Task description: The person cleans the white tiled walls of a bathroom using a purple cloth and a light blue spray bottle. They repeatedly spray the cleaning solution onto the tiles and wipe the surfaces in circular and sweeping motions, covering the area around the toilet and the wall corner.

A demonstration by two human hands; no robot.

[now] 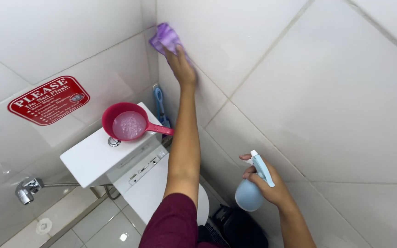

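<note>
Large white wall tiles (327, 82) are being crossed by pale grout lines, and a red sign (49, 100) is being displayed on the left wall. A white toilet cistern (102, 158) is being topped by a pink dipper (127, 123). Light is being reflected off the glossy floor tiles (111, 229).

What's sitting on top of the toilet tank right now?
A red dipper stands on the white toilet tank lid, holding foamy liquid, beside the metal flush button. The lid under the dipper is covered, and the tank's inside cannot be seen.
</note>
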